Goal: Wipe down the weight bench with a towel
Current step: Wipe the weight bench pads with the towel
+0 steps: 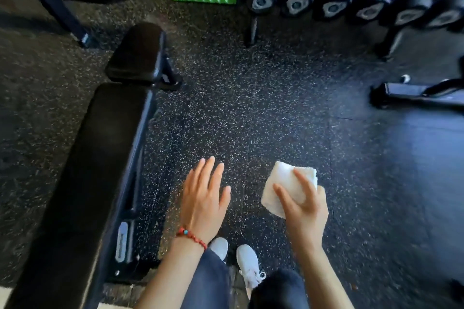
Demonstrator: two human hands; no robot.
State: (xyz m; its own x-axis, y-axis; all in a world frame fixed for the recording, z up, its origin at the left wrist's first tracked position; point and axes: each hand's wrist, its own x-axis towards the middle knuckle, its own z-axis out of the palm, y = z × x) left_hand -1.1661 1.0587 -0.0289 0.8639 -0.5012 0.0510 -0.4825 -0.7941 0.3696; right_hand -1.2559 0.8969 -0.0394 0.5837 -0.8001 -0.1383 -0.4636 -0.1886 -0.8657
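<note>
Right hand (pixel 305 204) grips folded towel (pixel 283 183); left hand (pixel 203 198) open, nearer. Bench (pixel 82 165) lies left of both, long axis running away.

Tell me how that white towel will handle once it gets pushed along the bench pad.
The white towel is probably soft and floppy: it sits folded into a thick wad in the right hand, its lower corner drooping. It looks light, since a few fingers hold it. On the smooth black bench pad it may bunch unless pressed flat.

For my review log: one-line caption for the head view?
Right hand holds a folded white towel beside the black bench.
</note>
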